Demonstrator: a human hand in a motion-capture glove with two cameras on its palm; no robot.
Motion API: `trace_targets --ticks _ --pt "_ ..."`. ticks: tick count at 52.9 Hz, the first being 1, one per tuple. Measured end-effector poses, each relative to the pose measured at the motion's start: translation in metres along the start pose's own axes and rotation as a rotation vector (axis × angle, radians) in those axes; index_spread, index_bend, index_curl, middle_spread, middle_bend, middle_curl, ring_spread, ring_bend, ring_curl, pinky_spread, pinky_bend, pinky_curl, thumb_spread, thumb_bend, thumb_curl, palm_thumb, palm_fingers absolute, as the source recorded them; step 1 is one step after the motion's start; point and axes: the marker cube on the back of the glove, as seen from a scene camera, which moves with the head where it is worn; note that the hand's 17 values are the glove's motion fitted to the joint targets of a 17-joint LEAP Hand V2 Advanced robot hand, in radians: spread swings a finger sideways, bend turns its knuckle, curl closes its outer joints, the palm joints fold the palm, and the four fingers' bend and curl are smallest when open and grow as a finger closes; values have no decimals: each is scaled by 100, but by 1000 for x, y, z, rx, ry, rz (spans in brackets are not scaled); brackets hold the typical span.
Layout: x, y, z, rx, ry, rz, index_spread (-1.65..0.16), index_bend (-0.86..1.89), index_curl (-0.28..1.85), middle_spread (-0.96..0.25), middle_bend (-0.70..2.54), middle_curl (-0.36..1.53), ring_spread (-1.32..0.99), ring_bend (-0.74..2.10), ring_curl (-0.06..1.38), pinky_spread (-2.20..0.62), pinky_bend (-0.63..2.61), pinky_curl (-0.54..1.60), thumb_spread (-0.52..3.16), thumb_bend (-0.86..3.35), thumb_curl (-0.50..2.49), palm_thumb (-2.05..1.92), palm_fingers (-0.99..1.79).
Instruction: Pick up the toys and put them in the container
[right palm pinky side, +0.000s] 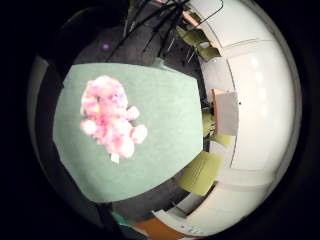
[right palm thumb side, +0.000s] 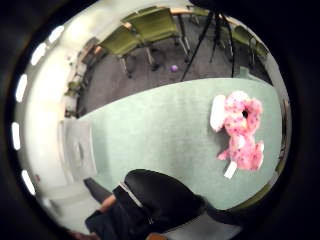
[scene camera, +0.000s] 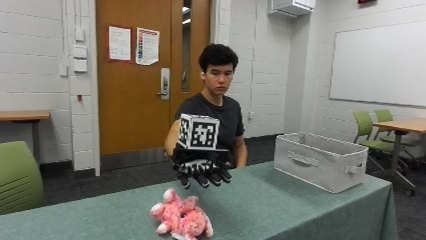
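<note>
On the green-clothed table (scene camera: 286, 200), a pink plush toy animal with darker pink spots (scene camera: 181, 218) lay on its side near the front edge as I stood, well apart from the grey fabric storage bin with a side handle (scene camera: 321, 160) at the table's other end. From the toy, the bin sat at roughly 2 o'clock.

Black-gloved right hand (scene camera: 202, 170) hung in the air above the cloth, palm down, at about 12 o'clock from the toy and not touching it. Fingers were spread apart and hanging relaxed, holding nothing. Both palm views looked down on the toy lying on bare cloth, so the hand was near it but not yet directly over it. Other hand not visible.

Handling, my read: toy looked light, soft, squashy; no fragility risk, no slip risk on fuzzy fabric. It would deform under a grasp, so a limb or ear pinch would let it dangle and swing. Better to take the torso, the fattest part, fingers wrapping from above. A white tag (right palm thumb side: 230, 170) stuck out at one end of the toy; not a grab point.

Bin looked open-topped and wide, so a drop from above should do. Nothing visible inside it from my angle.
</note>
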Motion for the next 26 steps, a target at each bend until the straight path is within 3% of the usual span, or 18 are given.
trace_targets --ticks 13,26 --pt "18 -26 73 -116 -37 33 -30 12 24 -13 14 32 -22 18 29 -1 84 36 78 -12 17 -17 -14" --pt "21 -27 108 -224 -54 33 -31 12 23 -12 12 28 -20 18 29 -1 96 39 78 -11 17 -15 -14"
